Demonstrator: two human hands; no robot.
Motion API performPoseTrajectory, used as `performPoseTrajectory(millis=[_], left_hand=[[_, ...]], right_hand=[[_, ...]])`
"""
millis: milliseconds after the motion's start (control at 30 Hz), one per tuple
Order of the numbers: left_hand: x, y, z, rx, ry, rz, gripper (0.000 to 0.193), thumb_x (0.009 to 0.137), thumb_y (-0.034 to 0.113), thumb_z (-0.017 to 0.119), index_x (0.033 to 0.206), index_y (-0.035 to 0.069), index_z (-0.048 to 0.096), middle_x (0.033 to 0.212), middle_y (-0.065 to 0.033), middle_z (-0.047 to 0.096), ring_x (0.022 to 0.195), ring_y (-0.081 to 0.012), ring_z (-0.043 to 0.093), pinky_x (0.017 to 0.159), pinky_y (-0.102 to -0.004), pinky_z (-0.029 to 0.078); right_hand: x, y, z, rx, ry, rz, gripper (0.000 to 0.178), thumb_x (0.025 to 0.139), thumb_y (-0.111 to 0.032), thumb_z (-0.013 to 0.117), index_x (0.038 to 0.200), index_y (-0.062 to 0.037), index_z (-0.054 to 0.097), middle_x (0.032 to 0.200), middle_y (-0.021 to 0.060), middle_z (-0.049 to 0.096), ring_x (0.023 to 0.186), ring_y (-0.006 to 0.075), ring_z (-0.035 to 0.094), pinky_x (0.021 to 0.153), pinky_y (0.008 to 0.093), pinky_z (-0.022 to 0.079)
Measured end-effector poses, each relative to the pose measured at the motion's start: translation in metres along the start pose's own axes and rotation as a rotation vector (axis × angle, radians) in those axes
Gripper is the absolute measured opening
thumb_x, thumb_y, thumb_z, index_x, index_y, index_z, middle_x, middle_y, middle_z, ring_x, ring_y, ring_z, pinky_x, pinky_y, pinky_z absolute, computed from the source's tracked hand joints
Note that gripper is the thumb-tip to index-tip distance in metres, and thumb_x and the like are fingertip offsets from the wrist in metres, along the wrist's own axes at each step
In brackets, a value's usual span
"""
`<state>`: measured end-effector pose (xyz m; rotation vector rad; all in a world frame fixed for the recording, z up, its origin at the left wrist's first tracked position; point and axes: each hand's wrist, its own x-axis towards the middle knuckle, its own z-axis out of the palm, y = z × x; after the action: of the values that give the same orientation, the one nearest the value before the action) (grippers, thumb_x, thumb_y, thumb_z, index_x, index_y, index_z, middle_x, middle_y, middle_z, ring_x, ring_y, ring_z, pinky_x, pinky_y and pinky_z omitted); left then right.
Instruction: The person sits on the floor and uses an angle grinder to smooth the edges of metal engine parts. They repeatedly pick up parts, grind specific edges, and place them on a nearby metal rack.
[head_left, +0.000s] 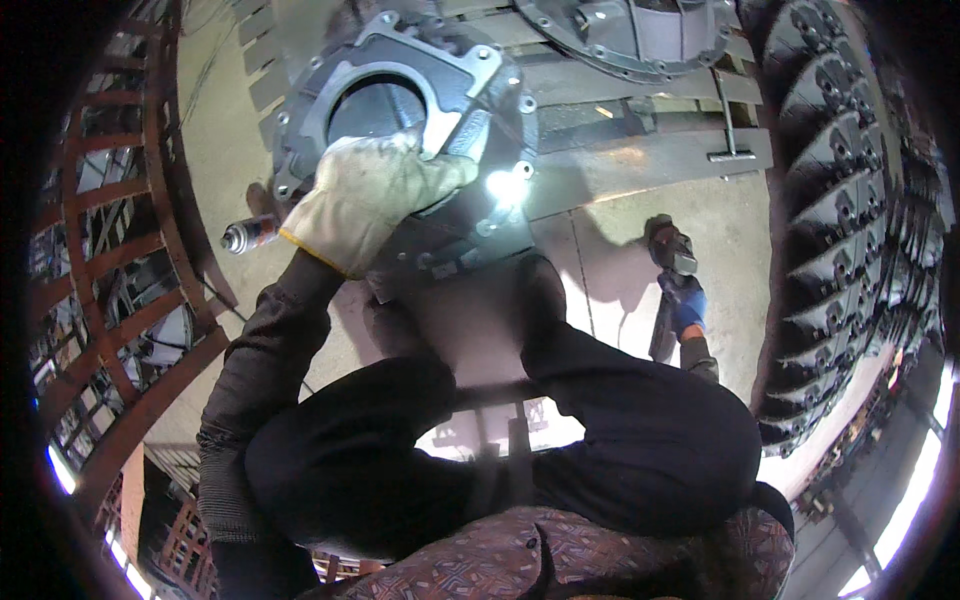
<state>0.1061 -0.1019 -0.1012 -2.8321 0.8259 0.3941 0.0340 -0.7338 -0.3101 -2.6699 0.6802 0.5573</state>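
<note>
A large grey cast metal housing with a round bore and bolt holes around its flange lies in front of my knees. My left hand, in a whitish work glove, rests on its near side. The fingers bend over the bore's lower rim and the thumb reaches right along the casting; the fingertips are partly hidden. Off to the right, well apart from the housing, my right hand wears a blue glove. It is closed around a dark hand-held power tool, held low above the floor; its exact kind I cannot make out.
A spray can lies left of the housing. Behind are wooden planks, a T-shaped metal tool and another round flanged casting. Stacked toothed dark metal parts line the right; a brown lattice rack stands at left.
</note>
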Motion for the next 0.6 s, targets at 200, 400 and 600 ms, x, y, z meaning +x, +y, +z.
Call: performPoseTrajectory(millis=[200, 400, 600], left_hand=[[0.000, 0.004, -0.001, 0.051, -0.102, -0.022, 0.036, 0.100, 0.028, 0.068, 0.131, 0.010, 0.070, 0.110, -0.0133, 0.070, 0.106, -0.0326, 0.070, 0.090, -0.0467, 0.053], [-0.006, 0.003, 0.006, 0.013, 0.004, -0.031, 0.038, 0.100, 0.029, 0.070, 0.132, 0.008, 0.071, 0.115, -0.0151, 0.072, 0.110, -0.0347, 0.070, 0.095, -0.0465, 0.053], [-0.010, -0.001, -0.008, -0.149, 0.304, 0.015, 0.040, 0.101, 0.030, 0.071, 0.132, 0.006, 0.072, 0.121, -0.0168, 0.074, 0.115, -0.0368, 0.071, 0.100, -0.0464, 0.053]], right_hand=[[-0.023, -0.029, 0.011, -0.059, 0.203, 0.013, 0.076, 0.081, -0.059, 0.083, 0.126, 0.0006, 0.065, 0.108, 0.0286, 0.077, 0.103, 0.0504, 0.075, 0.088, 0.0572, 0.060], [-0.017, -0.004, 0.041, -0.617, 0.375, -0.081, 0.102, 0.082, -0.045, 0.081, 0.158, 0.0069, 0.036, 0.104, 0.0176, 0.072, 0.089, 0.0359, 0.074, 0.073, 0.0560, 0.056], [-0.028, -0.013, 0.067, -0.478, 0.403, -0.047, 0.069, 0.098, -0.036, 0.070, 0.148, 0.0061, 0.048, 0.096, 0.0157, 0.074, 0.080, 0.0368, 0.075, 0.067, 0.0522, 0.058]])
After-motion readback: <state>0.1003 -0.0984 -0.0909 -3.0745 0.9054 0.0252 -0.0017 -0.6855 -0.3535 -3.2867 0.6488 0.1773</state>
